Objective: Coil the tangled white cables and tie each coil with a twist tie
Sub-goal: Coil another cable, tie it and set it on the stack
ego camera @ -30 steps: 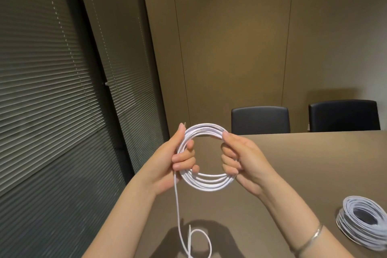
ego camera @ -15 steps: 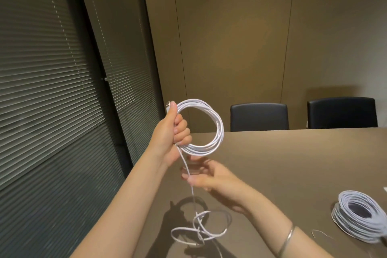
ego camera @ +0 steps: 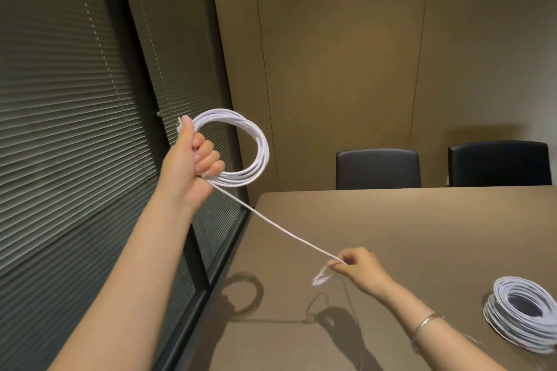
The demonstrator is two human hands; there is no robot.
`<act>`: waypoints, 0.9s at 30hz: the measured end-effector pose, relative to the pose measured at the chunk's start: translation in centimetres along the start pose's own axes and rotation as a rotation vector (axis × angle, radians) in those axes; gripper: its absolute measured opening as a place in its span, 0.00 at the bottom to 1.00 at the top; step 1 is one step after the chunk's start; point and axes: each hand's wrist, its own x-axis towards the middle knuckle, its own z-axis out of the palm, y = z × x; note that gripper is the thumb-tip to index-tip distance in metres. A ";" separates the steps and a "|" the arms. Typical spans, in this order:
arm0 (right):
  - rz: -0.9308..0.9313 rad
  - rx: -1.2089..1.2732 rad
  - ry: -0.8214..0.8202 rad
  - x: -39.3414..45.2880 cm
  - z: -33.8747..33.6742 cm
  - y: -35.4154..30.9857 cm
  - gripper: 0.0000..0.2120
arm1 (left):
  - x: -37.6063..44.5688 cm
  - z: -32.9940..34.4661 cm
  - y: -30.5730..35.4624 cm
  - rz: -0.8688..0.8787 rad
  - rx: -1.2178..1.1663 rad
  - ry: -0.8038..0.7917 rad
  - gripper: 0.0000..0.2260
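Head view: left hand [ego camera: 190,166], raised above and left of the table [ego camera: 407,235], with fingers curled tight around a round coil of white cable [ego camera: 256,141] held upright in the air. From this fist a single strand [ego camera: 280,230] runs taut, down and to the right, to the right hand [ego camera: 358,268], whose thumb and fingertips are pinched together on it just above the tabletop; a small blurred loop of cable hangs from the pinch. Bracelet [ego camera: 425,322] on the right wrist. Second coil of white cable [ego camera: 524,313] lying flat on the table at the right edge, well apart from both hands. Two dark chairs [ego camera: 378,169] at the far side.
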 end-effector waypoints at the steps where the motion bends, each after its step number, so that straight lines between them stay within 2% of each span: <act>1: 0.022 0.066 0.014 0.0 -0.4 0.8 0.11 | 0.1 -0.4 0.4 0.015 0.004 0.017 0.22; 5: 0.059 0.240 0.037 0.3 -1.6 2.4 0.08 | 0.4 -2.1 0.8 0.029 0.054 0.065 0.22; 7: 0.058 0.231 0.081 0.5 -2.3 2.5 0.12 | 0.4 -2.8 0.6 0.011 0.065 0.071 0.22; 10: 0.058 0.037 0.213 0.9 -3.7 2.4 0.10 | 0.5 -3.6 0.9 0.013 0.063 0.088 0.22; 12: 0.098 -0.136 0.241 1.1 -4.5 2.9 0.05 | 0.6 -4.2 1.6 0.035 0.060 0.120 0.22; 15: 0.137 -0.294 0.229 1.3 -4.7 4.5 0.08 | 0.6 -4.8 2.4 0.060 0.047 0.171 0.22; 17: 0.102 -0.293 0.218 1.3 -4.1 4.8 0.07 | 0.5 -5.0 2.3 0.063 0.068 0.168 0.22; 22: -0.096 -0.314 0.020 0.3 -2.9 0.7 0.10 | 0.2 -4.8 -0.1 -0.019 0.190 0.096 0.21; 25: -0.215 -0.224 0.061 -0.7 -2.9 -3.9 0.18 | -0.4 -4.1 -2.2 -0.106 0.292 0.038 0.20; 27: -0.279 -0.064 0.096 -1.2 -2.9 -6.7 0.19 | -0.9 -3.5 -3.9 -0.129 0.405 0.015 0.20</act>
